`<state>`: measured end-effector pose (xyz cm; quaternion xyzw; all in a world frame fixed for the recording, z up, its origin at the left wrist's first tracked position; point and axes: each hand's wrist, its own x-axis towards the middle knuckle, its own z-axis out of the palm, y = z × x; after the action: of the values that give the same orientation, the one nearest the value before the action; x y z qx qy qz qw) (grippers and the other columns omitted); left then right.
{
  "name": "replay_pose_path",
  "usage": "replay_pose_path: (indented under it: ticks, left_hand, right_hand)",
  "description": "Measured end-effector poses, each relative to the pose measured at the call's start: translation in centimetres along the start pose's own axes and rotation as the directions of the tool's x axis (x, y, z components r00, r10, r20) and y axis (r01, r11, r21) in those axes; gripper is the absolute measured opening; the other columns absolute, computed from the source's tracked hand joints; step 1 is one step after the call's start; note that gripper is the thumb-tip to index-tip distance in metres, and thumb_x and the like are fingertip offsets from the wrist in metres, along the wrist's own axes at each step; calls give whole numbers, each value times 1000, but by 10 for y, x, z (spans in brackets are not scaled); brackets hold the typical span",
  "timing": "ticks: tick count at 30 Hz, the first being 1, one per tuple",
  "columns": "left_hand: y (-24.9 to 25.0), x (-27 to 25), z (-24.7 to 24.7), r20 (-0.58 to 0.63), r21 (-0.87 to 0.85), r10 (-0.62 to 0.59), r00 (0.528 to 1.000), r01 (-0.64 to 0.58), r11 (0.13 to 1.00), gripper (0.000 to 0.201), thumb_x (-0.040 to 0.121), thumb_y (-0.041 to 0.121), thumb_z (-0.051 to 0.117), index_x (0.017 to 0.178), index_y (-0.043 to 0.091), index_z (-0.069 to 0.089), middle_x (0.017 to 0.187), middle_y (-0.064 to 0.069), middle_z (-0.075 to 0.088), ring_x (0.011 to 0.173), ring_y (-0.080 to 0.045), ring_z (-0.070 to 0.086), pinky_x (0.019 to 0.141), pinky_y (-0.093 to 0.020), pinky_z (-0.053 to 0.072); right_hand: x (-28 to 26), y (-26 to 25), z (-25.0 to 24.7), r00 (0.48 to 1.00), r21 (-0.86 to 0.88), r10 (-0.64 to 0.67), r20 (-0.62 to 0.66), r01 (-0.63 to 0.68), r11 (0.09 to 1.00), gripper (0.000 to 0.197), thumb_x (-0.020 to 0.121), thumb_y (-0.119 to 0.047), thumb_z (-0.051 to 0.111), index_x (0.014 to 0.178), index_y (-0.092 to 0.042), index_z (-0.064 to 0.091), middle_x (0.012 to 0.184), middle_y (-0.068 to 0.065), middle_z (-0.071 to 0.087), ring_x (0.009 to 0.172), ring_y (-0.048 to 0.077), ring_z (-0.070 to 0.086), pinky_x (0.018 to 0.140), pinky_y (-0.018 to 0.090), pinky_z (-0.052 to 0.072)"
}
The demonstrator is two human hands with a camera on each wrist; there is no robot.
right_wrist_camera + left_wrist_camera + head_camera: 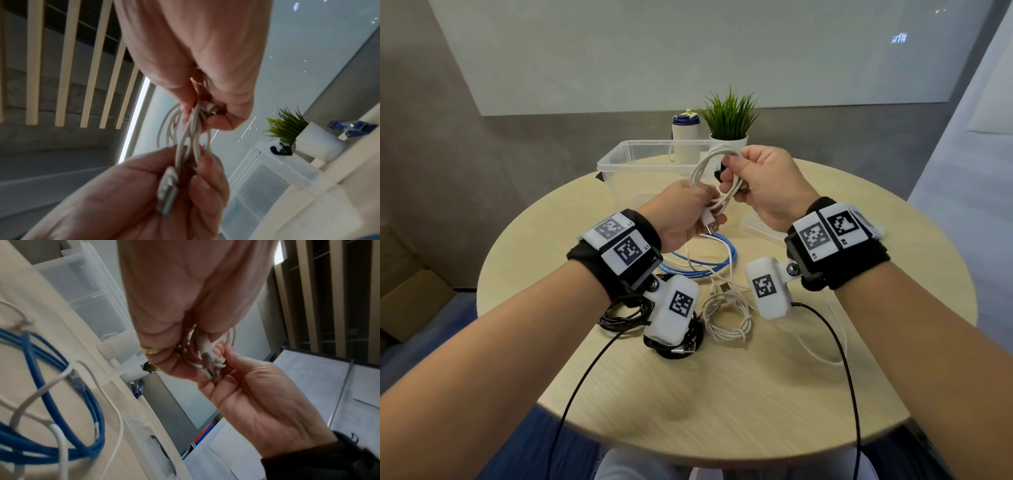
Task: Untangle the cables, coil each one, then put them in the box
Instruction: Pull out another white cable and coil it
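A white USB cable (703, 171) hangs in loops between both hands above the round table (722, 394). My right hand (760, 181) grips the top of the coil (185, 129). My left hand (688, 212) pinches the lower strands, and the USB plug (711, 226) sticks out below its fingers (166, 191). On the table lie a blue cable (709, 263) coiled loosely (51, 402), a coiled white cable (727, 322), a loose white cable (822, 349), and black coiled cables (619, 318) partly hidden under my left wrist. The clear plastic box (640, 161) stands open behind the hands.
A potted green plant (729, 116) and a white bottle with a blue cap (686, 137) stand behind the box. The clear box lid (760, 226) lies flat under my right hand. Black leads run from both wrist cameras off the table's near edge.
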<state>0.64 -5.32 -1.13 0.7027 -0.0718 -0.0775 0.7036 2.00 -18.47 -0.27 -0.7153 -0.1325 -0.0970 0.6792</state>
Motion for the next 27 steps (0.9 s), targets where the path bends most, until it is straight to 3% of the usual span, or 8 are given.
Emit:
replay_pose_path:
  ticks: [4,7,9,12,16,21,24,27]
  left_hand:
    - [-4,3,-2,-55,152,42,998,-33,988,23,99,3,32,83,15,44,73,-6,52,58,-14,51,54,-23,40]
    - [-3,4,-4,-51,260,89,995,-72,963,26,94,-4,29,80,14,42,75,-9,54,58,-16,49,44,-18,38]
    - [-1,3,-6,-49,285,147,988,-128,950,27,93,-5,31,80,14,44,75,-7,57,59,-15,50,45,-18,39]
    - [1,4,-8,-51,231,244,968,-226,946,18,98,1,38,88,12,50,71,-3,55,59,-12,48,54,-22,39]
    - [8,1,-5,-24,129,326,945,-320,939,18,98,20,49,82,15,55,60,2,49,59,-10,44,60,-23,37]
    - [11,-1,-2,-19,-56,223,975,-224,973,37,98,41,43,69,19,49,46,10,37,49,-12,31,55,-28,25]
    - [12,-2,-4,-9,-137,137,991,-137,981,39,96,48,43,71,19,43,54,7,35,49,-11,32,55,-26,28]
    - [13,0,-9,13,-88,78,997,-76,993,39,97,44,44,68,19,47,55,6,39,50,-10,37,55,-24,33]
  right_hand:
    - [-3,-2,1,991,-8,93,97,-93,996,26,102,-7,35,90,-14,56,70,3,49,64,14,51,61,25,41]
    - [-5,-3,0,984,-62,116,137,-108,992,26,102,-9,33,92,-16,56,71,3,46,66,14,52,64,27,43]
    - [-6,-4,0,979,-37,123,160,-118,992,24,103,-12,34,92,-15,55,71,2,45,64,14,52,70,30,44]
    - [-7,-7,-1,976,128,123,178,-147,981,23,103,-14,36,88,-10,54,67,3,44,58,13,52,77,35,45]
    - [-7,-7,-5,965,337,171,198,-231,913,24,102,-13,35,85,-8,52,62,2,47,50,11,56,66,30,48]
    - [-5,0,-6,971,174,170,171,-199,964,24,102,-15,39,86,-13,56,68,0,50,56,7,46,55,21,34]
    - [-7,2,-7,967,133,156,199,-185,974,24,101,-14,39,86,-13,57,68,-1,52,56,7,45,52,19,33]
    - [-9,3,-5,974,33,129,184,-137,990,23,101,-12,41,84,-12,56,67,2,50,55,9,42,53,21,31]
